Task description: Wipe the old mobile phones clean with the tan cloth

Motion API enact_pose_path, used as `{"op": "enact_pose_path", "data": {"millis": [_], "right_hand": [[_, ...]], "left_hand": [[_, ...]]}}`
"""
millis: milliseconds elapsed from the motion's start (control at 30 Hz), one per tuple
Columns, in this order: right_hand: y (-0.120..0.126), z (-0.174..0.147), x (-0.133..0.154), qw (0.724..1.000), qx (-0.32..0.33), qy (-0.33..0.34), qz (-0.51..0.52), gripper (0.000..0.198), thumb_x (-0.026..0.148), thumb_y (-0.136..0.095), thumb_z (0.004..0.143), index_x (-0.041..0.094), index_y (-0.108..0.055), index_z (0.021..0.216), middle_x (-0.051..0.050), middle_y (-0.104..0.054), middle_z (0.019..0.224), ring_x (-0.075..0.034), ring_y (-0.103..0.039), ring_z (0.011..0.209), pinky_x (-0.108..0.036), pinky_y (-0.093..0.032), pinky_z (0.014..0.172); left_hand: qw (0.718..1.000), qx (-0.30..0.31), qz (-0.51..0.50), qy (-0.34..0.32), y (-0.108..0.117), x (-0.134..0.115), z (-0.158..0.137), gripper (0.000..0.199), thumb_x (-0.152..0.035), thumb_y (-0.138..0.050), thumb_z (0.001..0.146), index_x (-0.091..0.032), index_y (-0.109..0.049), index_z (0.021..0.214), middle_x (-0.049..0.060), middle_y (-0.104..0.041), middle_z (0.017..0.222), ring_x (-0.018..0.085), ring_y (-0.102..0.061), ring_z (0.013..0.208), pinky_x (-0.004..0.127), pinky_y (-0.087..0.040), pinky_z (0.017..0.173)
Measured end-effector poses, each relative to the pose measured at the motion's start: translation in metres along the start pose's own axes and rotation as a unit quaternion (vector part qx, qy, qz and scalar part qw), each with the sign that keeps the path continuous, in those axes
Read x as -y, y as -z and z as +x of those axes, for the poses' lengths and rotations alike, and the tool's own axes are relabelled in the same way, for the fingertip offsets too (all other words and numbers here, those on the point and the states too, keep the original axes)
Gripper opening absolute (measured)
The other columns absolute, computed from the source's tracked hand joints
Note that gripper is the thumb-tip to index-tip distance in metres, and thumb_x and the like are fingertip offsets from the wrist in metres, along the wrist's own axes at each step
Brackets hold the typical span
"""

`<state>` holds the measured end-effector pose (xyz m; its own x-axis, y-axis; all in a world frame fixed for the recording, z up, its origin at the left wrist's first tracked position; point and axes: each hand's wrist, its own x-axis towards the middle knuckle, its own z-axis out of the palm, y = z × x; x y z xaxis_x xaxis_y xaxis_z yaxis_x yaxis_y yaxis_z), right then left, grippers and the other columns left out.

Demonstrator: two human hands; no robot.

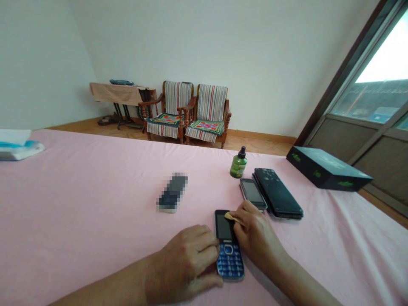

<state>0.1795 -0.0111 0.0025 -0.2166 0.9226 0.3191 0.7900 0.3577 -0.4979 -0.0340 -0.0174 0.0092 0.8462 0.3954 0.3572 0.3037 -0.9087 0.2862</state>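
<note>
A blue keypad phone (228, 250) lies face up on the pink cloth, its dark screen toward the far side. My left hand (188, 259) is closed against the phone's left edge, fingers curled and touching it. Pinched in my right hand (258, 231) is a small pale yellow cloth (233, 218), pressed on the upper right of the screen. Just beyond my right hand are a small grey touchscreen phone (253, 193) and a stack of larger black phones (278, 193). Another phone (172, 192), blurred by pixels, lies farther left.
A green spray bottle (239, 163) stands behind the phones. To the right is a black box (328, 168) with green marks. A white and blue packet (19, 145) sits at the far left. Two wooden armchairs (208, 102) stand by the wall beyond the pink-covered surface (95, 204).
</note>
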Motion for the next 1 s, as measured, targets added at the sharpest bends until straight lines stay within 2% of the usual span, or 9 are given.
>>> {"op": "enact_pose_path", "data": {"millis": [100,233,300,467,667,833,1000], "right_hand": [[0.004,0.000,-0.001,1.000,-0.017,-0.016,-0.004,0.024,0.003,-0.048,0.084,0.015,-0.066,0.075,-0.006,-0.054,0.079,-0.020,-0.055,0.075,-0.032,-0.041,0.067],[-0.002,0.002,-0.002,0.998,-0.036,0.019,0.054,0.029,0.001,-0.045,0.085,0.016,-0.067,0.098,-0.007,-0.057,0.089,-0.020,-0.056,0.082,-0.032,-0.044,0.073],[-0.007,0.004,-0.001,0.997,-0.028,0.040,0.064,0.034,-0.001,-0.044,0.086,0.017,-0.067,0.103,-0.007,-0.057,0.092,-0.020,-0.055,0.086,-0.033,-0.045,0.076],[-0.011,0.008,0.006,0.998,0.007,0.068,0.010,0.028,0.003,-0.047,0.088,0.017,-0.070,0.097,-0.009,-0.055,0.089,-0.023,-0.052,0.087,-0.035,-0.045,0.078],[-0.005,0.008,0.003,0.998,0.019,0.041,-0.043,0.023,0.005,-0.045,0.090,0.015,-0.063,0.079,-0.009,-0.054,0.085,-0.022,-0.052,0.084,-0.036,-0.044,0.078],[-0.007,0.009,0.003,0.999,0.024,0.044,-0.022,0.026,0.002,-0.043,0.088,0.016,-0.064,0.083,-0.008,-0.055,0.088,-0.021,-0.052,0.084,-0.033,-0.044,0.077],[-0.008,0.011,0.005,0.998,0.009,0.030,-0.057,0.021,0.004,-0.047,0.087,0.017,-0.062,0.079,-0.007,-0.055,0.085,-0.022,-0.052,0.084,-0.033,-0.042,0.077]], "left_hand": [[1.000,-0.003,-0.005,-0.005,0.000,0.000,0.001,0.024,-0.038,-0.063,0.092,-0.014,-0.059,0.094,0.008,-0.064,0.090,0.021,-0.056,0.080,0.031,-0.047,0.071],[1.000,-0.001,-0.008,-0.006,0.000,0.001,0.001,0.024,-0.037,-0.065,0.091,-0.014,-0.058,0.093,0.007,-0.064,0.089,0.020,-0.056,0.079,0.031,-0.046,0.070],[1.000,-0.001,-0.006,-0.004,-0.001,0.001,0.001,0.024,-0.036,-0.067,0.089,-0.014,-0.058,0.092,0.007,-0.063,0.089,0.020,-0.056,0.079,0.031,-0.046,0.070],[1.000,0.003,0.003,0.009,-0.001,-0.001,0.001,0.025,-0.036,-0.070,0.087,-0.015,-0.058,0.089,0.006,-0.063,0.089,0.020,-0.056,0.078,0.030,-0.046,0.068],[1.000,0.008,0.005,0.013,-0.001,-0.001,0.001,0.026,-0.037,-0.071,0.086,-0.015,-0.059,0.091,0.006,-0.064,0.089,0.020,-0.056,0.078,0.030,-0.047,0.068],[1.000,0.010,-0.001,0.016,-0.001,-0.002,0.001,0.025,-0.036,-0.071,0.086,-0.014,-0.059,0.091,0.006,-0.064,0.089,0.020,-0.056,0.079,0.031,-0.047,0.069],[1.000,0.010,-0.009,0.025,-0.001,-0.003,0.001,0.024,-0.035,-0.069,0.088,-0.014,-0.059,0.096,0.007,-0.064,0.092,0.021,-0.057,0.081,0.032,-0.048,0.073]]}}
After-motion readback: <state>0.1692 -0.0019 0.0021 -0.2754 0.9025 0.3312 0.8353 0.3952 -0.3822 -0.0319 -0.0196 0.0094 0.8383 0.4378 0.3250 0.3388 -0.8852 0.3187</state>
